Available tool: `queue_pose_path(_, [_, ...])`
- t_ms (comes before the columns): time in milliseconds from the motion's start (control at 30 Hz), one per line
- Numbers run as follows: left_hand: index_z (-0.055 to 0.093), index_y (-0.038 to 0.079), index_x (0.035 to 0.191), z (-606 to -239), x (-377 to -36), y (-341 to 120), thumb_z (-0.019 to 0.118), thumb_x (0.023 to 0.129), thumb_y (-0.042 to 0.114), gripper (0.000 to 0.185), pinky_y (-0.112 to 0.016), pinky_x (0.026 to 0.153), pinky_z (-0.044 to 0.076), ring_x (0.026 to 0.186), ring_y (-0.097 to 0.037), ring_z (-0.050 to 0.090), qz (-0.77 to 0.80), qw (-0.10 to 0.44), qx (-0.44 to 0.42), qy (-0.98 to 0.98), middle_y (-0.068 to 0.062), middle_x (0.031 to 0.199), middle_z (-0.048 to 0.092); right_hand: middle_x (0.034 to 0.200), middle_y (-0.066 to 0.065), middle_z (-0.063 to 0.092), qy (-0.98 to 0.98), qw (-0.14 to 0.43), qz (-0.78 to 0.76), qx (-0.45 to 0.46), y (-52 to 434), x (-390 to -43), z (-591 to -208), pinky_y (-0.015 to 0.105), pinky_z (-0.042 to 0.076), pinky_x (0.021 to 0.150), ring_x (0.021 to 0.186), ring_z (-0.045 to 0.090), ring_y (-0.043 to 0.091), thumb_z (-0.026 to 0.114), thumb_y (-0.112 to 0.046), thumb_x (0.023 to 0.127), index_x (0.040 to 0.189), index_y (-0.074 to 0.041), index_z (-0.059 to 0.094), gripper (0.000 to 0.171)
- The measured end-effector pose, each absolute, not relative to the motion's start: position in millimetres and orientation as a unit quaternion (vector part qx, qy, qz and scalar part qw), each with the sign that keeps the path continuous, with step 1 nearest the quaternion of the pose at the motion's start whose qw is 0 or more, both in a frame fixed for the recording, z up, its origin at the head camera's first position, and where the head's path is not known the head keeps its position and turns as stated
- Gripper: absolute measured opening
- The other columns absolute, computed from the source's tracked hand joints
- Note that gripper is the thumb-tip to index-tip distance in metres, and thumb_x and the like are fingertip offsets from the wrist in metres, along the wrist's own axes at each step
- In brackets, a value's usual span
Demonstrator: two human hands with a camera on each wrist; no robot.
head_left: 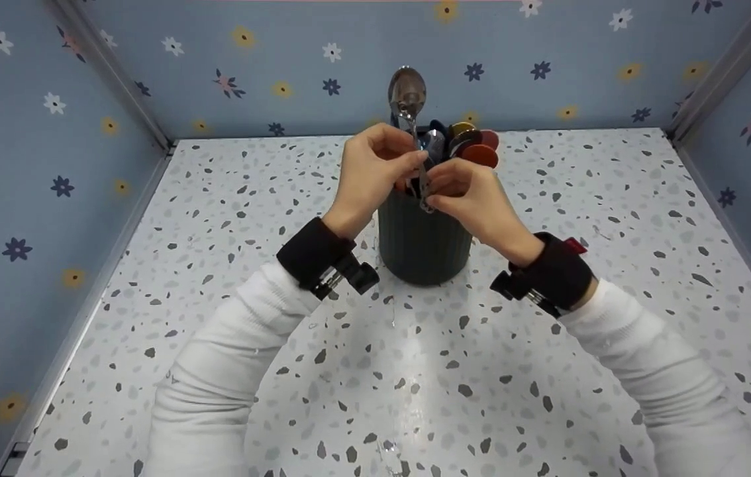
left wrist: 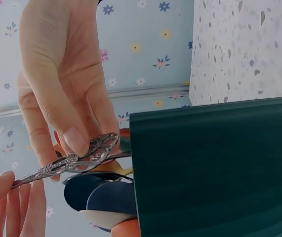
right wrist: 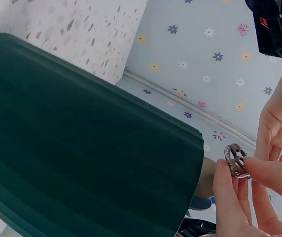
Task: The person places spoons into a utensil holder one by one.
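Bright even overhead light, soft shadows, wrist views blurred up close, slight edge distortion

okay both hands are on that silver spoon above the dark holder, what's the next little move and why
Probably lift the silver spoon straight up a little. Both the left hand and the right hand pinch its ornate handle just above the rim of the dark ribbed holder, and coloured spoons crowd the holder beside it, so a straight lift seems least likely to snag them.

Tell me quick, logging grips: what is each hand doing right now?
Left hand: pinches the silver spoon.
Right hand: pinches the same spoon's handle end.
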State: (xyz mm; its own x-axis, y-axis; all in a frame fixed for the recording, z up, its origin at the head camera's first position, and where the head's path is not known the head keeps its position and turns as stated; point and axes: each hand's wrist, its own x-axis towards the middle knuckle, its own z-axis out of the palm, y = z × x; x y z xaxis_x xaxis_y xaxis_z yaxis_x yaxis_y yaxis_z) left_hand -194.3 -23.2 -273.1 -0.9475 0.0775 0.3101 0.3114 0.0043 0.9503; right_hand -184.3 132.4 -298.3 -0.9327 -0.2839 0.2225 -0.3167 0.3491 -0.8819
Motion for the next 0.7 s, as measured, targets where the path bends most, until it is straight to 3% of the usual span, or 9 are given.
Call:
queue_pose_path(200, [0.058, -0.003, 0.085, -271, -202, -23, 0.064, 0.078, -0.002, 0.01, -0.028, 0.066, 0.054, 0.067, -0.018, 0.057, -0.69, 0.088, -0.146, -0.704, -0.008, 0.078, 0.057, 0.097, 0.018, 0.06, -0.838, 0.058, 0.511, 0.183, 128, -189, -298, 0.028, 0.051, 0.077, 0.087, 0.058, 0.023, 0.059, 0.006, 0.08, 0.104, 0.006, 0.057, 0.024])
queue_pose_path(700, [0.061, -0.006, 0.086, -275, -213, -25, 0.064, 0.079, 0.001, 0.011, -0.025, 0.067, 0.053, 0.067, -0.014, 0.057, -0.669, 0.106, -0.136, -0.723, -0.01, 0.078, 0.059, 0.095, 0.016, 0.061, -0.863, 0.13, 0.456, 0.176, 119, -197, -311, 0.029, 0.05, 0.076, 0.085, 0.059, 0.021, 0.06, 0.005, 0.08, 0.101, 0.005, 0.059, 0.021])
